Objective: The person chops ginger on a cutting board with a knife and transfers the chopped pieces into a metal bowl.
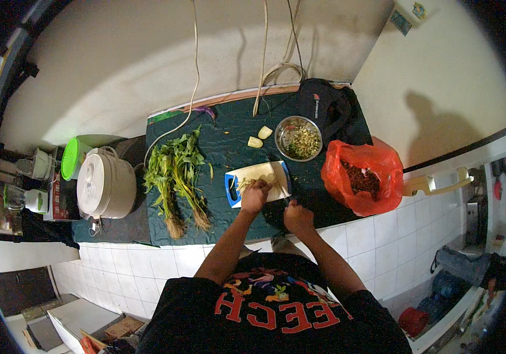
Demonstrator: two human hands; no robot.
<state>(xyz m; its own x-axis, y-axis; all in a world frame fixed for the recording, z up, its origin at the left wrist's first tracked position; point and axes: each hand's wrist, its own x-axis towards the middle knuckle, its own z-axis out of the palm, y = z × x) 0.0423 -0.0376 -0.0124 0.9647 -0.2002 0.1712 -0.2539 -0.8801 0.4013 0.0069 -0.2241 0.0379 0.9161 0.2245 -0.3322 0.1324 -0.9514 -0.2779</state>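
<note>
A white cutting board with blue ends [285,170] lies on the dark green table cover. My left hand [256,194] rests on the board, its fingers curled down over pale cut vegetable strips [240,183]. In my right hand [298,217] is the dark handle of a kitchen knife [280,183], whose blade lies across the board's right part, close to my left fingertips. The piece under my left fingers is partly hidden. Beyond the board lie two pale peeled vegetable pieces [255,142]. Beside them stands a steel bowl [282,148] of chopped vegetables.
Leafy greens with roots [177,177] lie on the left, before a rice cooker [109,183] and a green-lidded container [72,159]. An open red plastic bag [386,163] with dark brown contents stands right. Behind are a black bag [319,104] and a hanging cable [196,57].
</note>
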